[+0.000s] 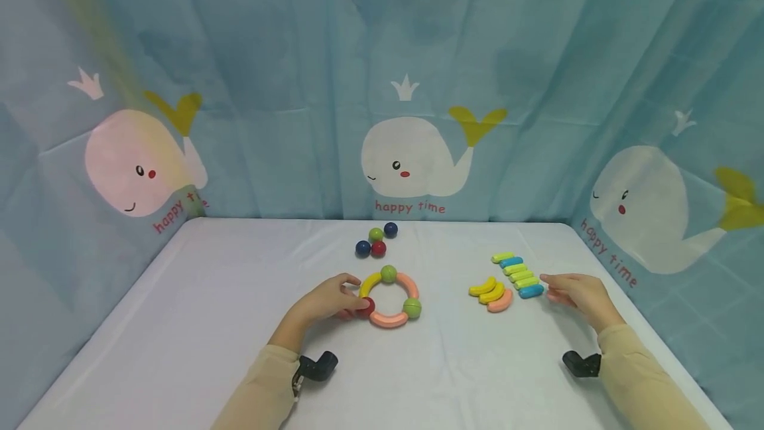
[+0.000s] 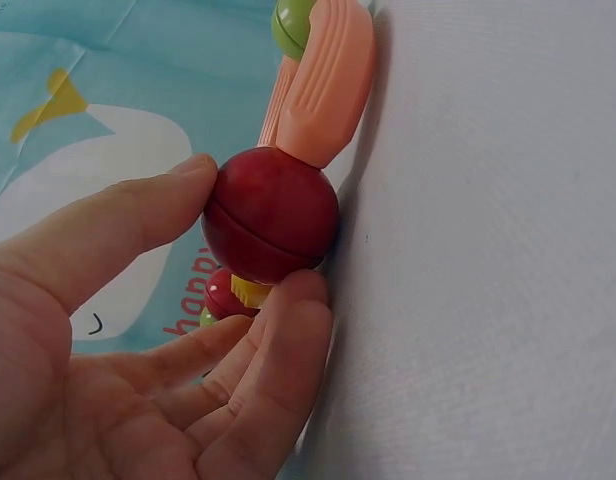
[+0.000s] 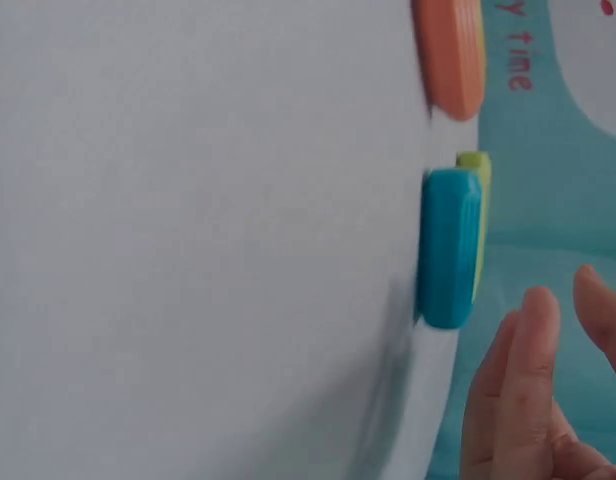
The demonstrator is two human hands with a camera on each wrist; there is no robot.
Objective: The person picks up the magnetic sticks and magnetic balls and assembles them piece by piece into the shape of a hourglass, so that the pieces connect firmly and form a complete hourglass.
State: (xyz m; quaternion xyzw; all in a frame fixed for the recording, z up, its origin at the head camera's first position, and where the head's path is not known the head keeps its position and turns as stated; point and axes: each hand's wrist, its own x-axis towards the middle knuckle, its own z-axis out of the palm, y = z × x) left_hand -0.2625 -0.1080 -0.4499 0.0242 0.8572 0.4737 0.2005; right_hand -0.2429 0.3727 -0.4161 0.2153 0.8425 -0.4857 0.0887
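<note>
On the white table, curved pieces and balls form a ring: a yellow curved piece (image 1: 371, 283), a green ball (image 1: 388, 274), a salmon curved piece (image 1: 409, 285), another green ball (image 1: 412, 308), a second salmon piece (image 1: 388, 320) and a red ball (image 2: 271, 215). My left hand (image 1: 331, 296) pinches that red ball between thumb and fingertips, at the ring's left side. The right hand (image 1: 581, 294) hovers over the table's right part, fingers extended and holding nothing. Closest to it lies a blue stick (image 3: 450, 248), apart from the fingertips.
Several short yellow-green and blue sticks (image 1: 521, 277) lie in a row at the right. Beside them are yellow curved pieces (image 1: 492, 292) and a salmon one (image 1: 500, 301). Dark blue (image 1: 363, 249), green (image 1: 376, 235) and red balls (image 1: 379, 249) cluster behind the ring. A whale-print curtain (image 1: 286, 151) surrounds the table.
</note>
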